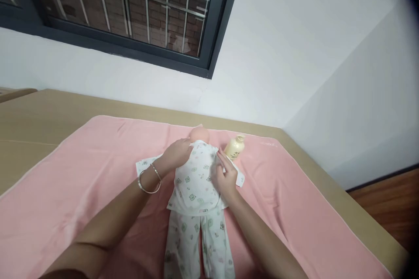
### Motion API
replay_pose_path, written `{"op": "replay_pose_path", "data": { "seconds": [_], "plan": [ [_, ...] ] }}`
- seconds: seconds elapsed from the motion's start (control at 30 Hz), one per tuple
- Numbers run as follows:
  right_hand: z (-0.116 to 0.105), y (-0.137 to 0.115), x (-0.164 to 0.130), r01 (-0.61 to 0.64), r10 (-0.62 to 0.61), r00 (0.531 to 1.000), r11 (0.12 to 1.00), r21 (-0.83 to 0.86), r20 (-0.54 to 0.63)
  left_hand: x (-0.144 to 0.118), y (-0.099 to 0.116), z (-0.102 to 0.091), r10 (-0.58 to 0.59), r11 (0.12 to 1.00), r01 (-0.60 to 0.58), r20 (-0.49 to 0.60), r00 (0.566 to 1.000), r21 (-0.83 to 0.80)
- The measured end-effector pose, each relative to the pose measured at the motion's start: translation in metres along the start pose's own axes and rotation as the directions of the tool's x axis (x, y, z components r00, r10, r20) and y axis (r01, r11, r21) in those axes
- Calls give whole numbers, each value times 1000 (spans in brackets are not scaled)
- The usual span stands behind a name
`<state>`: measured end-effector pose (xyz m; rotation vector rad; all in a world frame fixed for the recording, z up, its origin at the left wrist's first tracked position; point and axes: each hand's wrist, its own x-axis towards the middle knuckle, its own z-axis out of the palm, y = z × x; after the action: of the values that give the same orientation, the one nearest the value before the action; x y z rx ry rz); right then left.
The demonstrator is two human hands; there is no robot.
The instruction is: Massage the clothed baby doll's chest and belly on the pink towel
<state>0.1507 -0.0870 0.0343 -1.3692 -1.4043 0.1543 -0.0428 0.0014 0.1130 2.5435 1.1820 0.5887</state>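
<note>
A baby doll (199,135) lies on a pink blanket, dressed in a white printed top (196,178) and matching trousers (185,239). No face shows on its smooth head. My left hand (178,153) rests flat over the shoulder on the left side, fingers stretched out and pointing towards the neck. At the other side, my right hand (226,176) touches the top near the shoulder and sleeve, its fingers extended. A cream-coloured bottle (235,147) with dark lettering is just beyond the right fingertips.
The pink blanket (288,209) covers much of a wooden surface (42,113) and has folds on the right. A white wall (262,52) with a dark-framed barred window (209,63) rises behind. Brown wood panelling (389,205) shows at the far right.
</note>
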Motion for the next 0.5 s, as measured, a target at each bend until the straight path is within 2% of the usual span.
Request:
{"op": "replay_pose_path", "data": {
  "seconds": [0.13,0.23,0.37,0.5],
  "plan": [
    [14,8,17,108,-107,993,994,-6,48,16,-2,24,-72,997,73,-159,985,3],
    [27,9,25,118,-110,988,991,-69,110,20,-6,45,-88,996,90,-247,965,-5],
    [33,14,40,40,-2,987,971,-237,159,20,-6,63,-91,996,94,-213,973,6],
    [27,27,61,2,114,957,917,-400,265,16,2,69,-63,988,83,-150,987,132]
  ]
}}
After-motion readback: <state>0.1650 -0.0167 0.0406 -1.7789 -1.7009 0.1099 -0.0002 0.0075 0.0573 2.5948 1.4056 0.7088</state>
